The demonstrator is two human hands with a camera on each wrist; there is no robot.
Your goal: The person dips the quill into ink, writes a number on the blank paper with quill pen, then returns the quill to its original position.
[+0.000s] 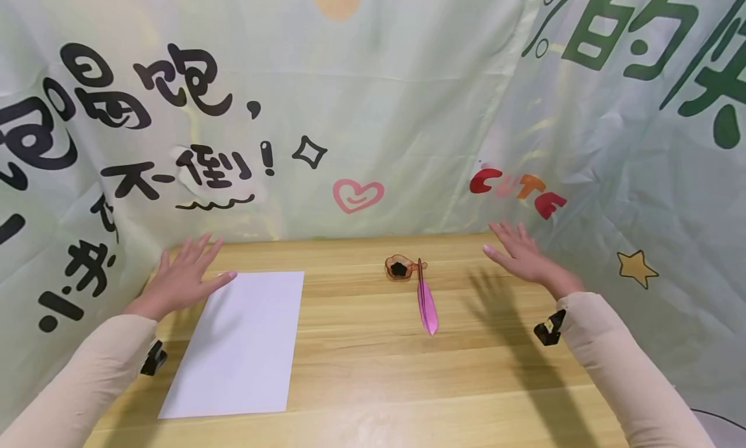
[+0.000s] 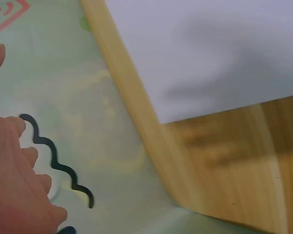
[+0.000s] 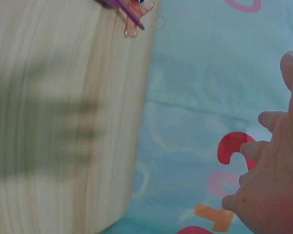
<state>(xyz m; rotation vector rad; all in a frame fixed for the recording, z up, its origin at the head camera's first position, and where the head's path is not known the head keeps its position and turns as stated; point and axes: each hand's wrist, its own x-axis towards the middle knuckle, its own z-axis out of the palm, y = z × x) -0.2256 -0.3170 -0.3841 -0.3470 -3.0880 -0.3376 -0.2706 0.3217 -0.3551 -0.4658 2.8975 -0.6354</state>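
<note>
A white sheet of paper (image 1: 245, 344), plain and flat, lies towards the left edge of the desk (image 1: 361, 357), its long sides running from the far edge towards the near one. Right of the desk's middle, close to the far edge, lies a feather (image 1: 428, 305): a bright magenta-pink vane, pointed at the end towards the near edge, with a thin dark shaft reaching towards the far edge. The shaft crosses the short handle of a small dish (image 1: 389, 265). This dish is translucent amber-orange with a wavy rim, and holds something black (image 1: 399, 269); whether that is liquid or solid I cannot tell.

The left hand (image 1: 183, 280) is raised near the far left corner, nearest the paper, its fingers straight and spread, holding nothing. The right hand (image 1: 524, 257) is raised by the far right corner, fingers likewise extended and apart, bare of any object, its shadow falling on the desk.
</note>
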